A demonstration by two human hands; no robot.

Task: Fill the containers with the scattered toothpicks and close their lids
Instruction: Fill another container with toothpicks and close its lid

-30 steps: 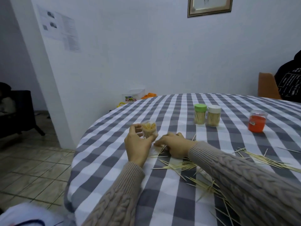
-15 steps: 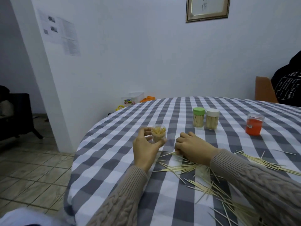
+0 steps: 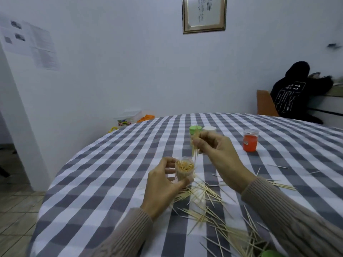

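The round surface, draped in a soft grey-and-white check cloth, carries it all. Loose toothpicks, thin pale wooden slivers with sharp tips, lie criss-crossed near the person and trail off to the right. Further back stand two filled cylinders, one with a green lid and one with a white lid, and a clear jar with orange-red contents sits apart to their right. The left hand wraps its grip round a small clear plastic container, open-topped and already packed nearly full. The right hand pinches a small bundle of toothpicks just above that mouth, tips hanging down. To do this well, I'd say keep the container upright and steady, line the bundle up parallel with the sticks already inside, and ease it into a gap rather than forcing it, since a full tube may splay them out.
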